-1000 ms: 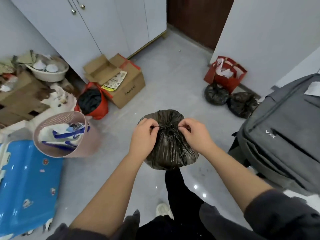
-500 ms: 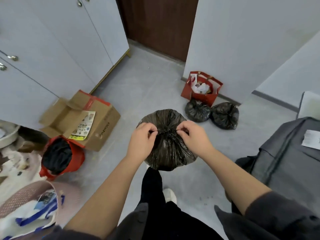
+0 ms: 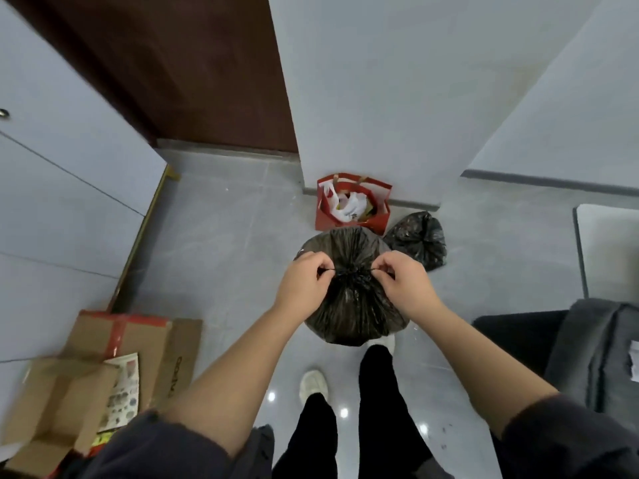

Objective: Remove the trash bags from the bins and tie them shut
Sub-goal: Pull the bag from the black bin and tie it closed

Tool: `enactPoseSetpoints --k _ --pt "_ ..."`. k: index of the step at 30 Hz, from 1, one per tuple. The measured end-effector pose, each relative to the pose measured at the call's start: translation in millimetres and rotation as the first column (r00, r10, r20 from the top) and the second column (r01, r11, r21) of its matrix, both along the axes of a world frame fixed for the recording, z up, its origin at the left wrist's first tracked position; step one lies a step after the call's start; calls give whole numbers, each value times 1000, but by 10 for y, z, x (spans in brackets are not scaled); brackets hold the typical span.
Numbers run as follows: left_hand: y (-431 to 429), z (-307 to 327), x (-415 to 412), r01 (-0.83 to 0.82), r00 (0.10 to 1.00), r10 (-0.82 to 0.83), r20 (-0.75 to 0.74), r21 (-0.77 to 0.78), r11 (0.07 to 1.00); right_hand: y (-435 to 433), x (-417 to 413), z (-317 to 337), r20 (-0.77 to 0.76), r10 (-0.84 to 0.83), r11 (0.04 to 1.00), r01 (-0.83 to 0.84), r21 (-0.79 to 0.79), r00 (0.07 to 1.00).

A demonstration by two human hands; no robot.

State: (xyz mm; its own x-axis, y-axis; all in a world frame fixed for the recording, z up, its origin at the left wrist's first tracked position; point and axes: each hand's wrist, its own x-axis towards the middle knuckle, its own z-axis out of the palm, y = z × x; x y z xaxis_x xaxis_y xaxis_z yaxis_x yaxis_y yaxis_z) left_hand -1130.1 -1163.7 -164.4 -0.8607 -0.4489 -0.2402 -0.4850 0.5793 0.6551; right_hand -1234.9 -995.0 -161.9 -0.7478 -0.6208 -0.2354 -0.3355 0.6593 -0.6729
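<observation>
1. At centre frame, a person's left hand [image 3: 304, 283] and right hand [image 3: 404, 280] each pinch one end of a thin dark drawstring, drawn taut across the gathered neck of a full, crinkled black plastic trash bag [image 3: 352, 316].
2. The bag hangs clear of the grey tiled floor [image 3: 221, 236], held above the person's white shoes and dark trousers, with no bin in sight.
3. The step in hand appears to be the tie itself: the mouth is already bunched shut, and the two ends look set to be cinched into a knot.
4. The next move likely calls for pulling both ends outward with even tension, then crossing them for a second throw so the knot holds, while keeping the bag's weight supported.
5. Just beyond, right of centre, a smaller black trash bag [image 3: 418, 245], already tied, rests on the floor beside a red paper gift bag [image 3: 352, 205] stuffed with white wrappers against the wall.
6. An open brown cardboard box [image 3: 121, 368] sits at lower left.
</observation>
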Motion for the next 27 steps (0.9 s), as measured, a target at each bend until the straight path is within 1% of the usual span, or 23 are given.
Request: enactPoseSetpoints --k 3,8,12,16,18,21,27 --pt "-42 -295 -592 22 998 -23 53 20 1000 -37 -550 -301 21 -21 999 20 42 1000" --pt "2 -938 -1472 12 983 -26 181 78 997 -70 -1469 -927 102 15 980 -34 194 995" --pt "99 -1707 -2116 24 966 -55 252 125 992 -17 -2127 -1601 96 31 952 -58 301 995" --pt "308 -2597 -2642 131 934 -171 314 144 981 180 -2625 -2457 127 0 911 -53 409 992" --pt "427 -3007 -2869 157 924 -202 325 161 974 294 -2824 -2856 131 -18 891 -43 453 991" --pt "578 -3547 -3179 170 920 -229 317 203 964 441 -3077 -3380 120 -68 883 4 469 990" --pt "808 -4339 -3672 169 921 -241 308 242 956 629 -3499 -4163 89 -178 866 113 486 980"
